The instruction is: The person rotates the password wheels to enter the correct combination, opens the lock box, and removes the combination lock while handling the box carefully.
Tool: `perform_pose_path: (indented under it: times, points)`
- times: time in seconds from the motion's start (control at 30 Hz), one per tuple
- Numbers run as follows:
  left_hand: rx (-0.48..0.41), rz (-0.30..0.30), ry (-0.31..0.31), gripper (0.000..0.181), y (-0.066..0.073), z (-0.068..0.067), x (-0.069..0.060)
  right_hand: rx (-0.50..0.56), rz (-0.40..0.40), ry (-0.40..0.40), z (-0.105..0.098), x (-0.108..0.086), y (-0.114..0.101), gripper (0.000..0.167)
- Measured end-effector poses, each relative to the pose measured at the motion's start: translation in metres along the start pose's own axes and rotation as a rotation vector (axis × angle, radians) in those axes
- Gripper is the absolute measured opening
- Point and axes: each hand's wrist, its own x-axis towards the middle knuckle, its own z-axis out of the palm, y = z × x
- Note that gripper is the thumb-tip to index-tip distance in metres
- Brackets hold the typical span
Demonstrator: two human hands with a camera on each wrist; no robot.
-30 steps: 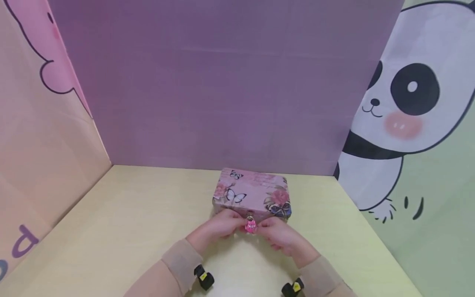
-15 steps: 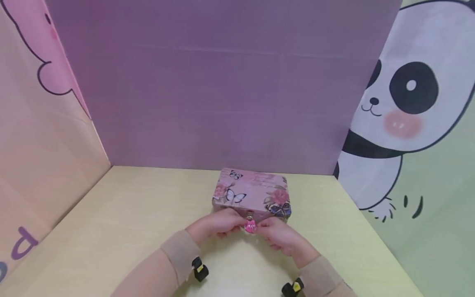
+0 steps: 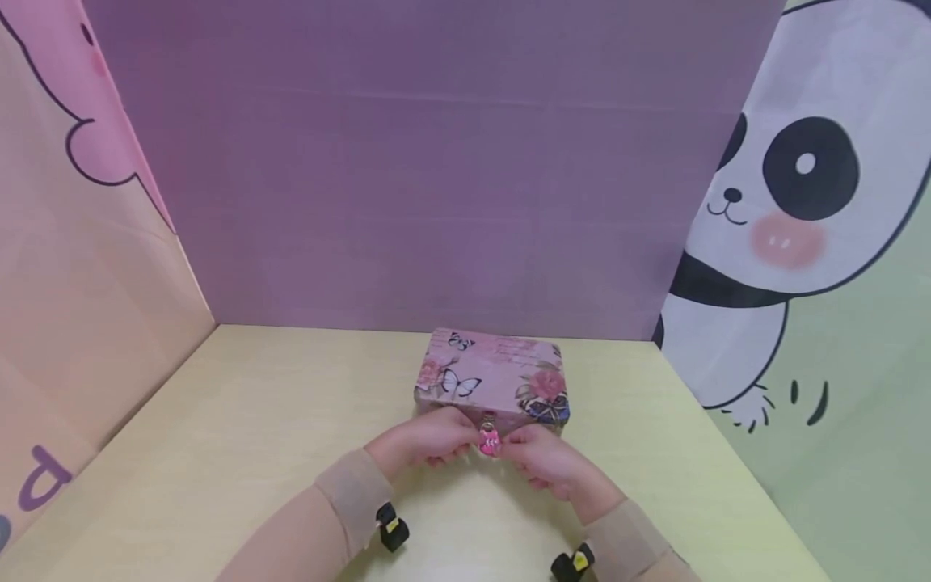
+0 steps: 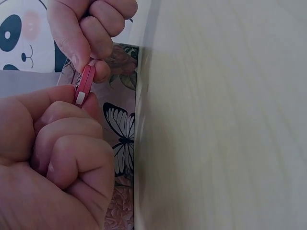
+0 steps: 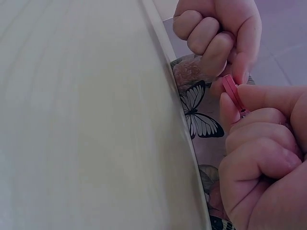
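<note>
A pink box (image 3: 502,368) printed with butterflies and roses stands on the table, its lid down. From a metal clasp at its front hangs a small pink padlock (image 3: 490,442). My left hand (image 3: 440,434) pinches the padlock's left side between thumb and finger, the other fingers curled in. On the opposite side, my right hand (image 3: 541,458) pinches it the same way. Up close in the left wrist view, the padlock (image 4: 85,85) shows a narrow side with a whitish piece at one end. Fingers cover much of the padlock (image 5: 231,91) in the right wrist view.
The pale wooden table (image 3: 291,396) spreads around the box. Behind it rises a purple panel (image 3: 436,178). A panda-printed panel (image 3: 836,323) stands at the right and a peach-coloured panel (image 3: 87,307) at the left.
My left forearm has shifted slightly left and its wrist has turned a little. Both hands stay at the padlock, and the box stays in place. The head view has moved very slightly.
</note>
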Motion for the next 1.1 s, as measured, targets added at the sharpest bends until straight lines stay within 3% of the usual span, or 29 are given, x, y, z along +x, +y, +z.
perform_pose_path:
  times: [0.6, 1.1]
  points:
    - [0.099, 0.021, -0.017, 0.037, 0.0041, 0.0037, 0.0001, 0.011, 0.002, -0.003, 0.002, -0.0008, -0.0015, 0.026]
    - [0.011, 0.014, -0.013, 0.031, -0.0002, 0.0029, 0.0032, 0.012, 0.008, 0.004, 0.002, 0.0005, -0.0009, 0.026]
